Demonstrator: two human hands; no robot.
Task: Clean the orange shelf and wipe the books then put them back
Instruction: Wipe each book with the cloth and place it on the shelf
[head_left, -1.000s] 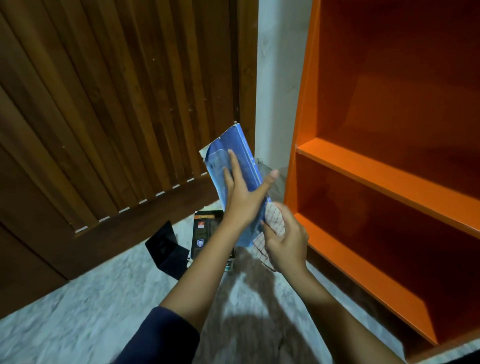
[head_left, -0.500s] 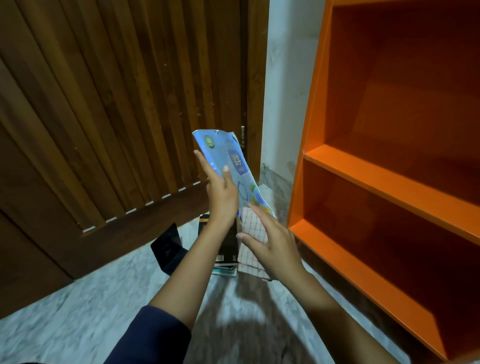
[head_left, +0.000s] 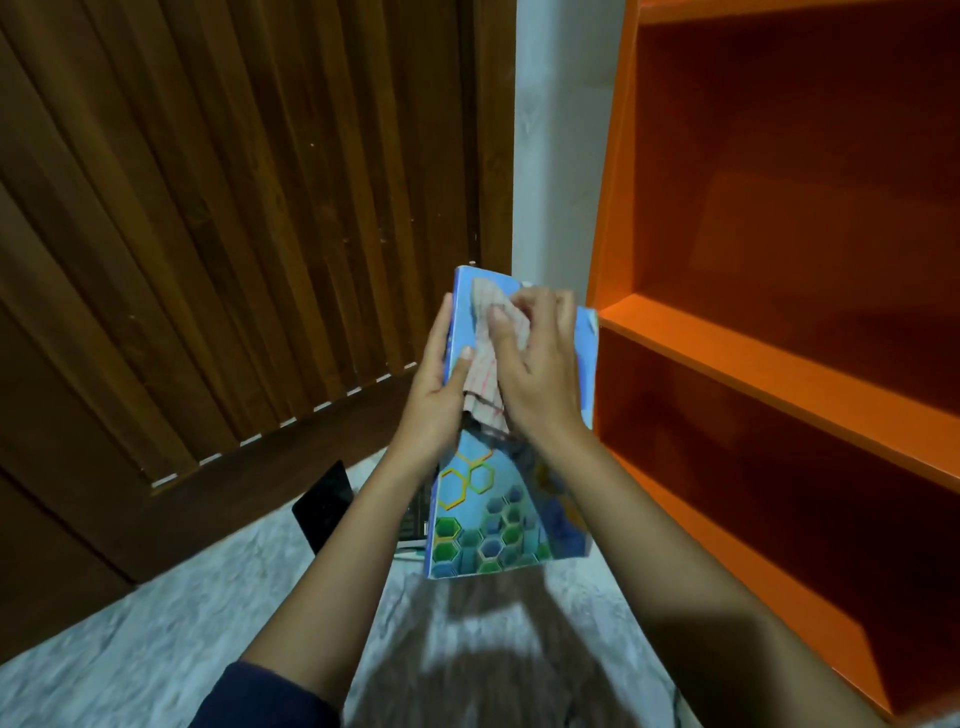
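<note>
The blue book (head_left: 498, 509) was held up by its left edge in the left hand (head_left: 434, 395), just left of the empty orange shelf (head_left: 779, 364). A cloth (head_left: 485, 358) was pressed on its cover by the curled right hand (head_left: 537, 374). Slow, firm wipes would be best.

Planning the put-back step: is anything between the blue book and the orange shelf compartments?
Nothing visible. The blue book, held by the left hand while the right hand wipes it with the cloth, sits just left of the orange shelf, whose visible compartments hold nothing.
</note>
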